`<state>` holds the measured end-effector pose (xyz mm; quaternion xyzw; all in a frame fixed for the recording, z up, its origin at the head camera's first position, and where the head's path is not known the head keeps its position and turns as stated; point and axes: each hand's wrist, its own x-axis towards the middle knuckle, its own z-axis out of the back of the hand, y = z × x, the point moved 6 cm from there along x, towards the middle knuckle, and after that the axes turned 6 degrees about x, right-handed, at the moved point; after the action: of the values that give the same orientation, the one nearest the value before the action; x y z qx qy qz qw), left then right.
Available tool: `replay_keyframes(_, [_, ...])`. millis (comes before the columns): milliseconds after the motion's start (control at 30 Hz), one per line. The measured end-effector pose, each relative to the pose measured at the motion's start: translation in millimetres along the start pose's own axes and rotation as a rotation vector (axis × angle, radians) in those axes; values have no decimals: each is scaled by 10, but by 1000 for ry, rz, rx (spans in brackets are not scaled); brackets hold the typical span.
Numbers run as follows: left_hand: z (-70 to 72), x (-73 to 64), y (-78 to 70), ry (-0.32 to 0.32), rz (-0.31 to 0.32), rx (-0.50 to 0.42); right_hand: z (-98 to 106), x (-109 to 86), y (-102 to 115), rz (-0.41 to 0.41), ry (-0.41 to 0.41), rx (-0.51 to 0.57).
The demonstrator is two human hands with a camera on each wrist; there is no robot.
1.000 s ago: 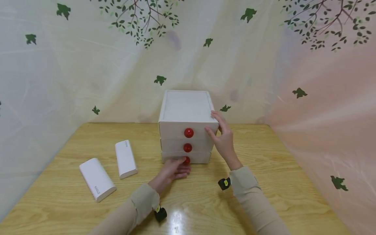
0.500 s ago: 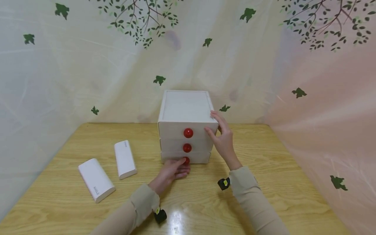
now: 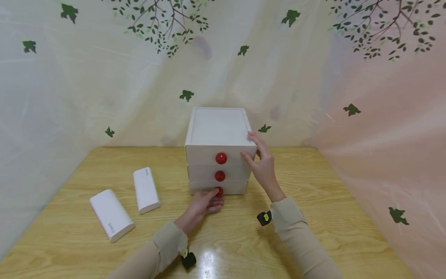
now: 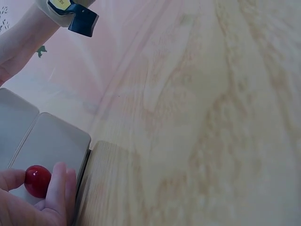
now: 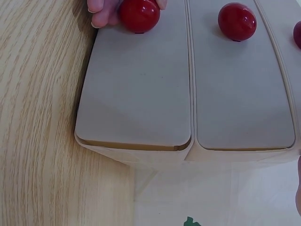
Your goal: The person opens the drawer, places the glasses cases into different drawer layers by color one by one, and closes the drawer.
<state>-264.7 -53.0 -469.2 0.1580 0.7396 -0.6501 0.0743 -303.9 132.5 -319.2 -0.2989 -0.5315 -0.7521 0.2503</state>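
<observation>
A white three-drawer box (image 3: 219, 126) stands at the back of the table, a round red knob on each drawer. My left hand (image 3: 200, 205) pinches the bottom red knob (image 4: 37, 181) between thumb and fingers. The middle red knob (image 5: 237, 21) and the top red knob (image 3: 221, 158) are untouched. My right hand (image 3: 263, 166) grips the box's upper right front corner, thumb on the front and fingers over the top edge. In the right wrist view, a thin brown edge shows at the end of the bottom drawer front (image 5: 136, 89).
Two white power-bank-shaped blocks with small lettering lie left of the box: a nearer, wider one (image 3: 111, 215) and a slimmer one (image 3: 146, 190). Behind the wooden table (image 3: 313, 232) hangs a leaf-printed curtain (image 3: 146, 97).
The head view has shifted a little, so everything appears slightly further left. Both hands keep their hold on the knob and the corner; the drawers look unchanged.
</observation>
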Motion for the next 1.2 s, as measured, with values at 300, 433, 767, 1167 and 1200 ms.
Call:
replay_keyframes(300, [-54, -178, 58, 67, 17, 3, 26, 1, 18, -33, -7, 2])
replay_keyframes(433, [-49, -253, 89, 83, 11, 8, 28, 2, 4, -35, -7, -5])
replay_keyframes(767, [-29, -390, 158, 114, -5, 43, 7, -9, 16, -26, -4, 3])
replay_keyframes(1167, [-23, -529, 207, 141, -3, 62, -2, -4, 19, -40, -1, 4])
replay_keyframes(1200, [-24, -538, 209, 142, -1, 68, -3, -5, 15, -45, 1, 1])
